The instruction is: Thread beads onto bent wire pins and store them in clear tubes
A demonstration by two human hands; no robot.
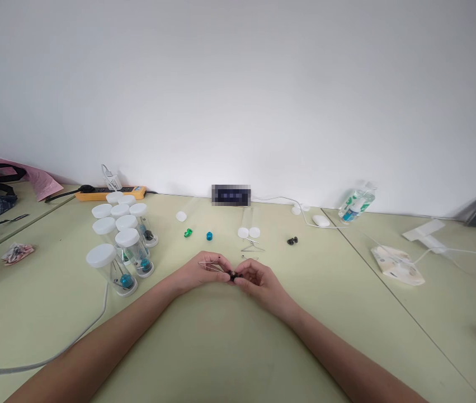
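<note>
Between my two hands, low over the green table, is a small black part (pixel 233 275) with thin metal wire rods (pixel 209 263) reaching to the left. My left hand (pixel 208 271) pinches its left side, and the rods lie across those fingers. The fingers of my right hand (pixel 258 281) close on its right side. Just beyond the hands lie loose thin metal rods (pixel 253 247). Farther back are a teal piece (pixel 209 236), a green piece (pixel 188 233) and black round pieces (pixel 292 241). Clear tubes (pixel 249 221) lie behind the rods.
Several upright clear tubes with white caps (pixel 101 256) stand at the left, before an orange power strip (pixel 82 196). A grey cable (pixel 90 324) crosses the left side. A bottle (pixel 357 204), white mouse (pixel 320 221) and plastic packet (pixel 397 266) lie to the right.
</note>
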